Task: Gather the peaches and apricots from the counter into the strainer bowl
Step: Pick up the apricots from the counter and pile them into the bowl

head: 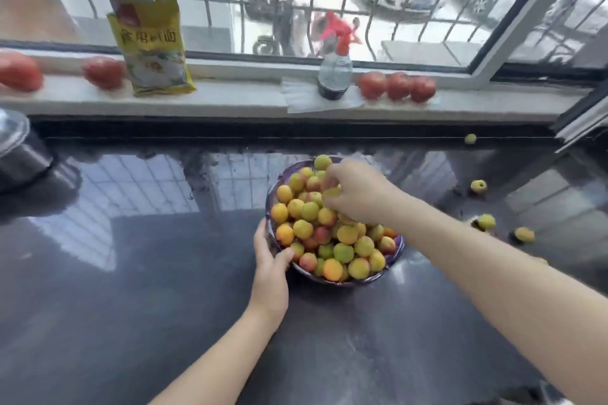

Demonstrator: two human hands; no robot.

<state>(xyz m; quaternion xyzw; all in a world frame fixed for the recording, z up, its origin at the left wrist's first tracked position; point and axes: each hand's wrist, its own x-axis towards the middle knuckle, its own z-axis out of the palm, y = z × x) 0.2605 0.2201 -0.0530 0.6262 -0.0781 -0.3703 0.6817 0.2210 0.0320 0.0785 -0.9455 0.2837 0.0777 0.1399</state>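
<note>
Glossy dark stone counter; purple plastic strainer bowl; matt-skinned fruit.

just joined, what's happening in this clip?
A person is collecting small fruit into a purple strainer bowl on a dark counter. The left hand grips the bowl's near rim. The right hand is over the heaped pile with a fruit at its fingertips. A few loose fruits lie on the counter to the right.

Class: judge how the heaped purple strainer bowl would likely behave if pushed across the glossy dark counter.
The purple strainer bowl probably slides readily: the glossy dark counter looks smooth. Being heaped, it is likely heavy. Top round fruits may roll off, so the left hand steadying the rim helps.
</note>
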